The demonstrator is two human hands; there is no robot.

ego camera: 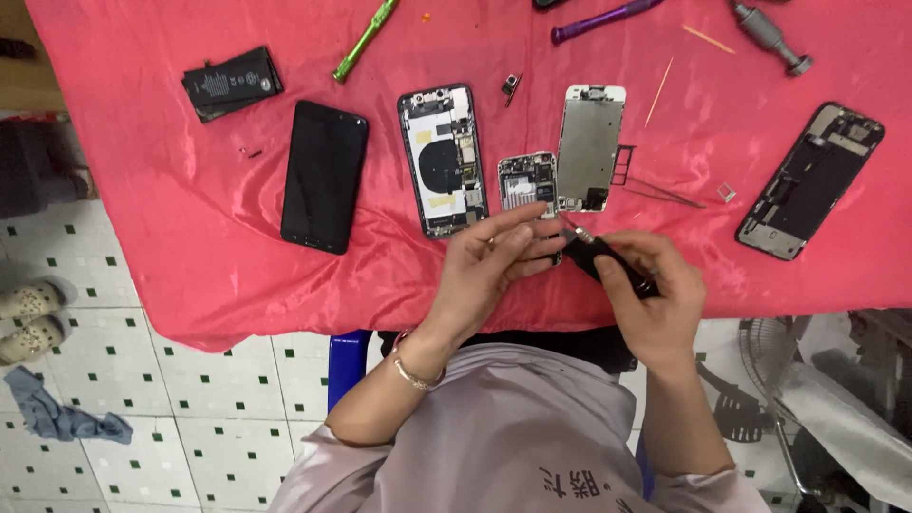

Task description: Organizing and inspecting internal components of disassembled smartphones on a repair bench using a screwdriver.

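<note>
Two hands work just off the near edge of the tabletop [190, 237], which is draped in red cloth. The left hand [489, 266] has its fingers [518, 233] curled closed onto the end of a small black tool [608, 261]; the right hand [655, 294] wraps its fingers closed around the tool's body. The tool lies tilted across the near edge, its metal tip pointing toward a small circuit board [528, 180] just beyond the fingertips.

Close behind the hands the cloth is crowded: an opened phone body [443, 160] to the left of the board, a silver screen frame [589, 147] to its right, with a thin tray [624, 164] and tweezers [665, 193] beside that. A black phone [324, 176] lies face down farther left, with bare cloth between it and the left edge. A battery [233, 84] sits near the far left corner. Another opened phone [809, 180] lies close to the right edge, with open cloth between it and the hands. A green tool [366, 40], a purple tool [603, 19] and a grey tool [769, 36] lie along the far edge.
</note>
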